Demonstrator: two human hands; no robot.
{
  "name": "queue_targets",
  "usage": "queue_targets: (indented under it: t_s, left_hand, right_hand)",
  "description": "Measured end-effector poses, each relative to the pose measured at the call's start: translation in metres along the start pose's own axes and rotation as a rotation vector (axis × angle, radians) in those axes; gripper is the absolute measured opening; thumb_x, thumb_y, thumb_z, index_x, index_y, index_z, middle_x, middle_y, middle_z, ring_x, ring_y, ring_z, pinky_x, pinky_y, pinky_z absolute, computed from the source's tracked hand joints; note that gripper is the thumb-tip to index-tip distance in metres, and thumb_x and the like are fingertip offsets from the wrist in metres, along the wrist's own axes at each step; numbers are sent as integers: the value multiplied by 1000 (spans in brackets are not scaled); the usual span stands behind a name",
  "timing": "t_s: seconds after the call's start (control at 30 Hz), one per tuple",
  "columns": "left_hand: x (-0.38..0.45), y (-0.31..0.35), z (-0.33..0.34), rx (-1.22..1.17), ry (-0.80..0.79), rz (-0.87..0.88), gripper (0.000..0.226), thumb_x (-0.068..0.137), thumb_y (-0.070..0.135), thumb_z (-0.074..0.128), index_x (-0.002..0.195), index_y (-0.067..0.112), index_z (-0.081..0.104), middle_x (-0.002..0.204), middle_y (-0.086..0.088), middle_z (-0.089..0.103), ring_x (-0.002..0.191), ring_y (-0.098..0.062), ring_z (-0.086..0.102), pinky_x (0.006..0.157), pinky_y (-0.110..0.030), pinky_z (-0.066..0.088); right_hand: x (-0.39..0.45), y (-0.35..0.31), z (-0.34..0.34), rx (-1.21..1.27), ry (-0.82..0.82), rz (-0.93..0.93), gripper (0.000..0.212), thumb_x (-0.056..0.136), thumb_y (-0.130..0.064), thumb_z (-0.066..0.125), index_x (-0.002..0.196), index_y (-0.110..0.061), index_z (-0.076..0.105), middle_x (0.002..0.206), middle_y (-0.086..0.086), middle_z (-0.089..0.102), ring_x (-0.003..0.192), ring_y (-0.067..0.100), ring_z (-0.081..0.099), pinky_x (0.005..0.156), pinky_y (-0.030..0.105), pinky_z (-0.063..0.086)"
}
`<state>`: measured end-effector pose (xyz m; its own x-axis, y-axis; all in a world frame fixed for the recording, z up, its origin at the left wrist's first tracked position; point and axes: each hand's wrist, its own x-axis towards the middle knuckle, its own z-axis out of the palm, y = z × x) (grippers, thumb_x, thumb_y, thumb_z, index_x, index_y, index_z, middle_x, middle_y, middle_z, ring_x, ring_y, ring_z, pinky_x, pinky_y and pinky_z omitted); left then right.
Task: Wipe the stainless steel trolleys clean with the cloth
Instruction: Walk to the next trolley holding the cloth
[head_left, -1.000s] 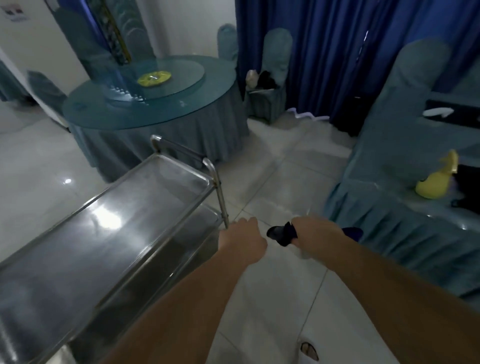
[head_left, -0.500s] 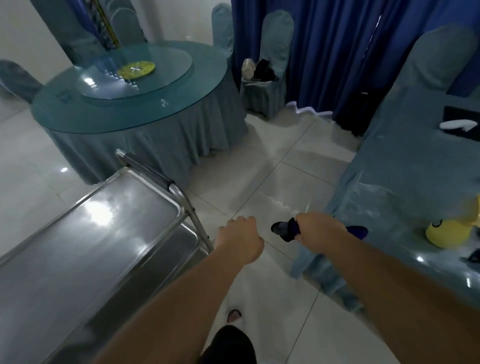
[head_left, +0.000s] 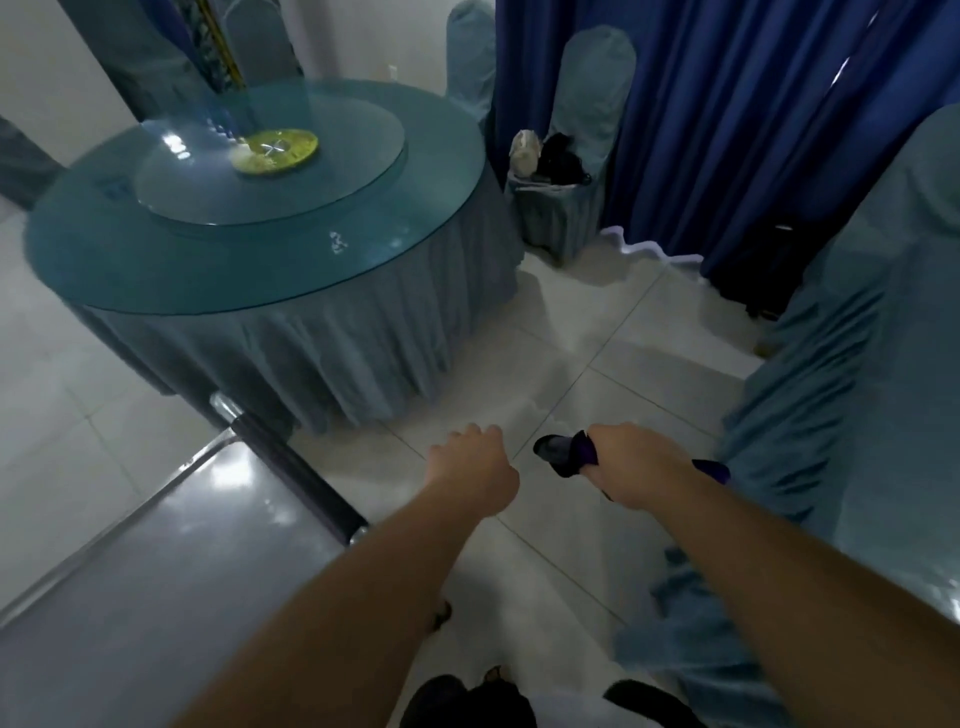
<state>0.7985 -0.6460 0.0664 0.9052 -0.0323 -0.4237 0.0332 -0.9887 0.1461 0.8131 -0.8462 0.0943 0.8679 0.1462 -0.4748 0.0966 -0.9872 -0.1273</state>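
Note:
A stainless steel trolley (head_left: 171, 561) fills the lower left, its shiny top tray facing up and its dark handle bar (head_left: 291, 467) running along the near end. My left hand (head_left: 475, 460) hovers over the floor just right of that handle, fingers curled in, holding nothing and clear of the trolley. My right hand (head_left: 626, 465) is further right, closed around a dark purple cloth (head_left: 563, 452) that sticks out of the fist on both sides.
A round glass-topped table (head_left: 249, 270) with a teal skirt and a yellow plate (head_left: 275, 150) stands behind the trolley. Another teal-draped table (head_left: 852, 395) is on the right. Blue curtains (head_left: 753, 119) and covered chairs line the back. White tiled floor (head_left: 571, 364) lies between.
The view has shifted so the trolley now sits lower and further left. My left hand is now apart from the trolley's upright, and both hands have stayed close together, cloth still gripped.

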Motion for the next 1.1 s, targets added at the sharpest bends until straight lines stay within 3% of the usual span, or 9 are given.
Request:
queue_targets:
  t_s: [0.13,0.27,0.37,0.53,0.63,0.87,1.0,1.1]
  left_hand:
    - [60,-14,-25,-35,-5,-31,51,102,39,51,149,19,44,144,-8,52,130,-32,53,102,-46,47]
    - [124,-26,-41,-58,-2,-118,52,102,36,49,152,21,43,148,-8,50,131,-33,53,99,-45,47]
    - [172,-37,-57,-94,17,-218,54,102,36,48,154,21,43,150,-8,48,133,-33,51,101,-47,46]
    - [209,-65,-87,-235,43,-439,56,99,39,50,151,20,45,147,-8,50,132,-33,52,103,-49,47]
    - [216,-87,-97,-291,90,-570,53,98,41,51,147,21,48,142,-7,53,127,-33,54,99,-48,46]
    - [218,-157,-103,-386,101,-837,53,95,44,50,142,22,51,134,-8,58,121,-32,57,94,-49,49]
    - [233,-217,-106,-453,133,-918,55,94,46,49,143,22,50,136,-8,58,122,-33,56,97,-50,49]
    - [250,-274,-112,-512,172,-956,55,94,43,49,146,23,47,138,-8,57,123,-33,56,96,-50,46]
  right_hand:
    - [66,-6,-31,-70,-5,-26,18,104,-28,54,112,-14,61,105,6,67,91,26,66,76,34,54]
    - [146,-10,-61,-86,-74,-66,25,105,-28,53,123,-13,63,117,7,67,102,25,64,82,33,48]
    - [213,-19,-85,-107,-181,-137,28,107,-30,51,125,-12,62,118,0,60,101,18,54,84,28,37]
    - [309,-52,-131,-262,-157,-297,26,103,-35,55,119,-18,67,113,7,67,100,28,65,87,35,52]
    - [349,-90,-151,-369,-127,-456,24,101,-33,56,118,-19,64,108,5,65,93,29,63,78,35,50]
    - [401,-209,-166,-505,-113,-802,24,102,-35,55,118,-17,58,114,6,64,100,29,65,84,41,56]
    - [430,-292,-174,-541,-95,-897,14,100,-32,56,106,-19,55,105,4,63,91,28,63,84,44,57]
    - [453,-353,-180,-548,-61,-938,16,99,-33,55,108,-20,57,97,0,59,84,25,58,83,44,57]
